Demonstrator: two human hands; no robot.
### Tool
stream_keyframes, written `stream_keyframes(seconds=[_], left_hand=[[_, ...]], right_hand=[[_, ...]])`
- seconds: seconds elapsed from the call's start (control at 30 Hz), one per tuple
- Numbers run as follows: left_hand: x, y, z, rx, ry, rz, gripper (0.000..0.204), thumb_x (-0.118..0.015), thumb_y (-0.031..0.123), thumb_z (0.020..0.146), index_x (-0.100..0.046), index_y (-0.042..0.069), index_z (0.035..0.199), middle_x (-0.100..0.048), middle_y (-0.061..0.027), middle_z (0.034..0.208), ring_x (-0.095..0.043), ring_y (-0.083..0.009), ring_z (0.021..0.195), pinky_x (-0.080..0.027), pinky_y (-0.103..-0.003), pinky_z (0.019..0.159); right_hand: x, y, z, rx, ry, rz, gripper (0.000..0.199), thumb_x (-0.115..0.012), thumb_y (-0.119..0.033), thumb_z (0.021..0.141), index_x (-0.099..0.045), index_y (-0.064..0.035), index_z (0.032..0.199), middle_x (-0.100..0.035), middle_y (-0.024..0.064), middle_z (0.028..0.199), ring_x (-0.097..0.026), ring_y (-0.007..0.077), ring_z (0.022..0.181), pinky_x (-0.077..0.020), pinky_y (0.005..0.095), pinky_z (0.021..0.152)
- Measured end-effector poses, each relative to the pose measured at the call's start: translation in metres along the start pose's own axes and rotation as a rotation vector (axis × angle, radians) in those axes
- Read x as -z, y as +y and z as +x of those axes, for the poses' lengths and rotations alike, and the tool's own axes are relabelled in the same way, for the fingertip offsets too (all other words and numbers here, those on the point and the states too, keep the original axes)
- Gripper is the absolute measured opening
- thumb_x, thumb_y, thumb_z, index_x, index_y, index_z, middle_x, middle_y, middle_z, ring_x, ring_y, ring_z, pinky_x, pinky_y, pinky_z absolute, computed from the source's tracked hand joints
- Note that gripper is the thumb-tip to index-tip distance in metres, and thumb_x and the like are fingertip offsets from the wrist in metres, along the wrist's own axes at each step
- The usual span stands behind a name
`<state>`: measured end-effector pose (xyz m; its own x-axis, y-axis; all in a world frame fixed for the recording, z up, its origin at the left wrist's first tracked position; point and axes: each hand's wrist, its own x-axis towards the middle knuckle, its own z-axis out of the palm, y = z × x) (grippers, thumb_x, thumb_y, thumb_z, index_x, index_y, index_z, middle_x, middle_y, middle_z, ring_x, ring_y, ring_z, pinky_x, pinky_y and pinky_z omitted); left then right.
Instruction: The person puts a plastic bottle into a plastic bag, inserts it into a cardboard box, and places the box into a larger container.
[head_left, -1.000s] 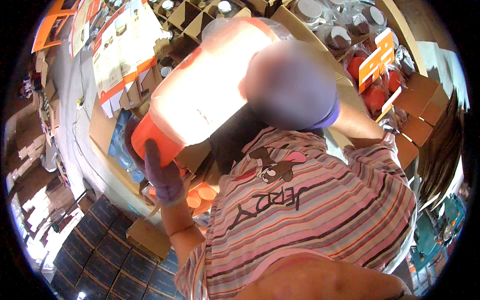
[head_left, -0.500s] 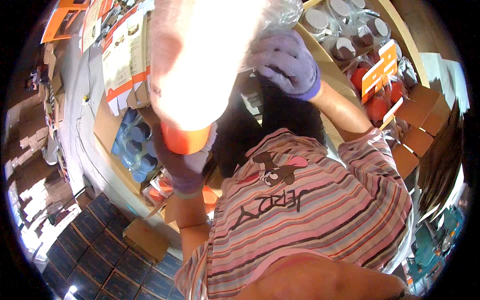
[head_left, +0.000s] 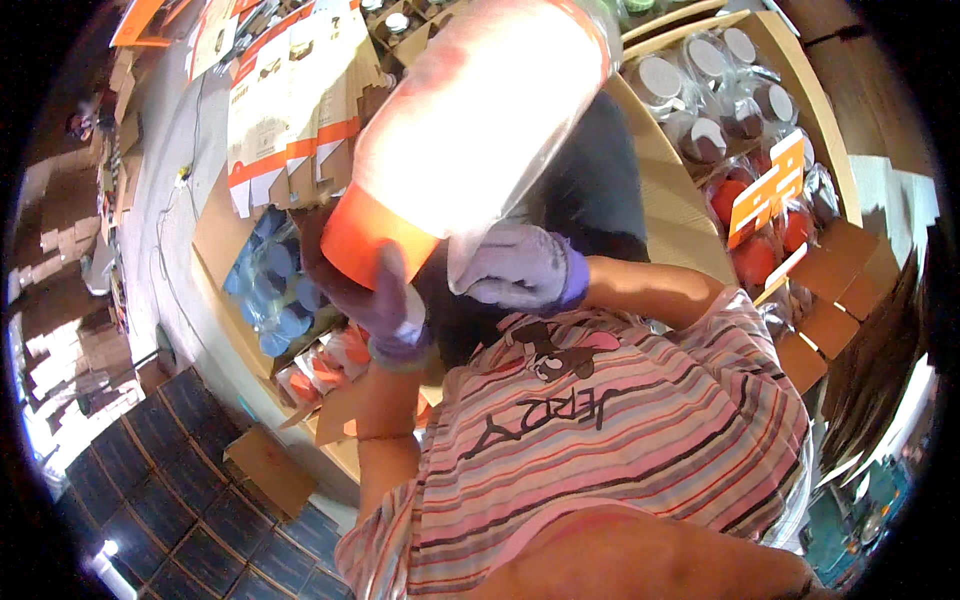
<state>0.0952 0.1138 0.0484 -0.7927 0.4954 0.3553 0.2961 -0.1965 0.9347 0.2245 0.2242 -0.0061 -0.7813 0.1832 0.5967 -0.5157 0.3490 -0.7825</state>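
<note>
A large cylindrical container, brightly washed out by light, slants up to the right in front of me inside a clear plastic bag (head_left: 520,130). Its near end carries a wide orange band or cap (head_left: 372,238). My left hand (head_left: 385,305), in a grey-purple glove, is wrapped round that orange end from below, thumb on its front. Beside the bag's lower edge is my right hand (head_left: 525,268), gloved in the same colour, with curled fingers that seem to pinch the loose plastic. Glare hides the container's surface.
On the right, an open carton (head_left: 845,150) holds bagged white-topped and red-orange containers. Another carton (head_left: 215,250) at left holds blue bagged ones. Printed flat boxes (head_left: 290,110) lean at the upper left. Dark stacked boxes (head_left: 200,490) cover the lower left.
The container has swung from near upright to a slant, its far end moving right. My right hand has come down from its far part to near the orange end.
</note>
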Motion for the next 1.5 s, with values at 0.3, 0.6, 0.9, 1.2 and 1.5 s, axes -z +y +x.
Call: stream_keyframes(seconds=[0.3, 0.6, 0.9, 1.2, 1.5], left_hand=[[0.039, 0.003, 0.027, -1.059, -0.506, 0.801, 0.056, -0.084, 0.02, 0.061, -0.053, 0.018, 0.108, -0.047, -0.0114, 0.117, -0.049, -0.0362, 0.106, -0.05, -0.044, 0.083], [0.014, 0.018, 0.027, -1.16, -0.757, 0.593, 0.039, -0.076, 0.019, 0.061, -0.061, 0.024, 0.097, -0.05, -0.0059, 0.109, -0.051, -0.0317, 0.104, -0.052, -0.047, 0.076], [-0.015, 0.03, 0.017, -1.016, -0.987, 0.526, 0.024, -0.061, 0.026, 0.067, -0.061, 0.022, 0.091, -0.05, 0.0001, 0.095, -0.049, -0.02, 0.083, -0.047, -0.041, 0.068], [-0.008, -0.091, 0.163, 0.145, -0.436, 0.304, 0.034, -0.061, 0.02, 0.089, -0.061, 0.001, 0.117, -0.064, -0.0148, 0.114, -0.061, -0.0275, 0.104, -0.047, -0.033, 0.092], [0.121, -0.277, 0.196, 0.289, 0.109, 1.49, 0.071, -0.053, 0.049, 0.084, -0.04, 0.003, 0.136, -0.043, -0.0161, 0.137, -0.038, -0.0297, 0.129, -0.015, -0.062, 0.108]], right_hand=[[0.083, -0.006, 0.033, -0.466, 0.517, -0.244, 0.042, -0.071, -0.025, 0.08, -0.054, 0.0016, 0.108, -0.061, 0.0115, 0.1, -0.06, 0.0185, 0.086, -0.0492, 0.0292, 0.076], [0.119, 0.074, 0.06, -0.738, 0.295, -0.044, 0.024, -0.063, -0.027, 0.086, -0.068, -0.0043, 0.091, -0.067, 0.0049, 0.081, -0.061, 0.0109, 0.076, -0.0496, 0.0273, 0.072], [0.094, -0.036, 0.046, -0.606, -0.459, 0.444, 0.014, -0.07, -0.011, 0.081, -0.065, -0.0007, 0.09, -0.065, 0.0048, 0.083, -0.06, 0.0127, 0.077, -0.0481, 0.0259, 0.071], [0.119, -0.023, 0.026, -0.684, -0.021, 0.113, 0.034, -0.061, -0.02, 0.089, -0.055, 0.0011, 0.115, -0.06, 0.0103, 0.107, -0.058, 0.0183, 0.098, -0.0443, 0.0299, 0.088], [0.127, 0.016, 0.018, -0.745, 0.102, 0.129, 0.036, -0.055, -0.018, 0.09, -0.053, 0.0026, 0.119, -0.061, 0.0099, 0.11, -0.057, 0.0157, 0.099, -0.045, 0.0287, 0.088]])
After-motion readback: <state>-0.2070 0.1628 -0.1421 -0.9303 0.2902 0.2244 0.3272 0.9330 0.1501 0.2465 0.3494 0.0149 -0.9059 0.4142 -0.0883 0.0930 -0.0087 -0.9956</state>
